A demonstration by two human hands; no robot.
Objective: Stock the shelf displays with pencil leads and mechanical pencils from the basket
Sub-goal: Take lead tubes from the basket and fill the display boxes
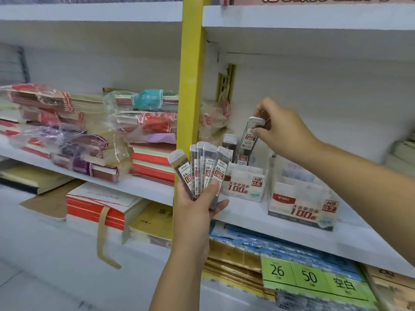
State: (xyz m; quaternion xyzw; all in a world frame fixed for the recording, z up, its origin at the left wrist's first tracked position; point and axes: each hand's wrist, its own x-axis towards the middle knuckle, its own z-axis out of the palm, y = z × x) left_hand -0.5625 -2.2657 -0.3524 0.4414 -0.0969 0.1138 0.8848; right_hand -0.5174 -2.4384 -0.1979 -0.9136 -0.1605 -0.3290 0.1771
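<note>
White-capped lead case (250,135) pinched at the top by the right hand (280,129), thumb and fingertips curled on the cap. Case is tilted, with its lower end down in the back of the HB 0.5 display box (244,185), beside cases already standing there (230,144). Left hand (197,205) grips a fan of 0.5 lead cases (202,169): thumb across the front, fingers wrapped behind. Fan sits in front of the yellow upright (190,86), just left of the 0.5 box. HB 0.7 display box (301,207) is right of it on the same white shelf (258,218), apart from both hands. Wrapped notebook stacks (148,131) fill the bay left of the upright. Green price label (314,277) reading 26 and 50 is on the level below.
</note>
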